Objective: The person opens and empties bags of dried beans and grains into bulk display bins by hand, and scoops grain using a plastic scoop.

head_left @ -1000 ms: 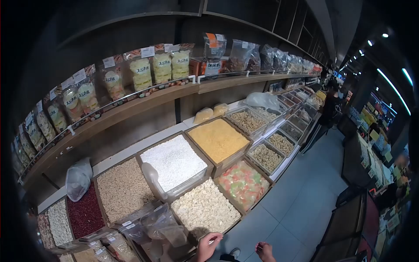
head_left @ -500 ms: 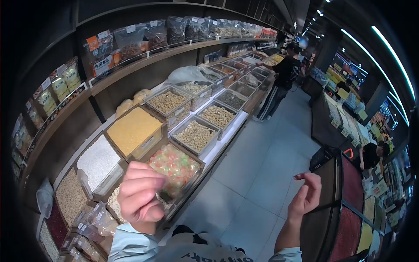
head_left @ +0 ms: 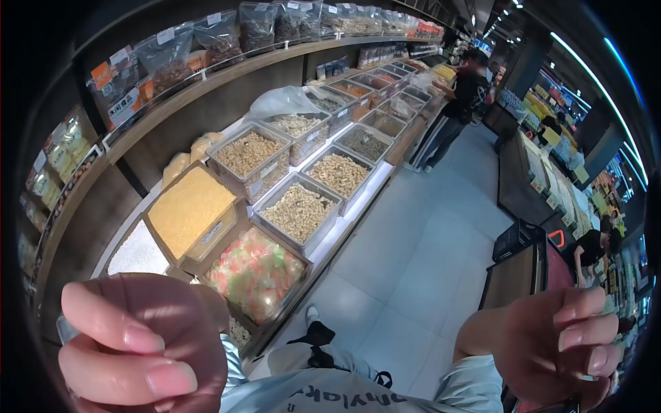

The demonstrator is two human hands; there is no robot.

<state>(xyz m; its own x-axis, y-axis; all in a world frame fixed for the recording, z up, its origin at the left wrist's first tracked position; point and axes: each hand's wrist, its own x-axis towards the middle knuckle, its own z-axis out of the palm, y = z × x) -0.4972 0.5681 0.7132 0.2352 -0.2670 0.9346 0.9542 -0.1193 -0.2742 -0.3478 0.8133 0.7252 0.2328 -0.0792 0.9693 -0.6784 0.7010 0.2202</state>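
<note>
The person's left hand (head_left: pixel 144 337) is up close, with its fingers bent in a loose curl. It is half open, and nothing shows in it. The right hand (head_left: pixel 558 337) is up on the other side, well apart from it. Its fingers are curled too, its palm shows, and it grips nothing that can be seen.

So nothing is picked up in these hands, and no food is on its way out of a bin. Just past the left hand is the bin of pink and green bits (head_left: pixel 258 275). It looks well filled, and neither hand is in it. The left hand hides part of the bins behind it, so what lies there is hard to tell.

Farther out, the yellow grain (head_left: pixel 193 206) sits in a heap, with the white grain (head_left: pixel 134 251) beside it. The near tub of nuts (head_left: pixel 299 213) has plenty left in it and stands uncovered. A plastic sheet (head_left: pixel 282 102) lies near the tubs behind. Above, bags (head_left: pixel 165 55) stand on the shelf. Far down the aisle, a person in black (head_left: pixel 465 96) stands by the bins.
</note>
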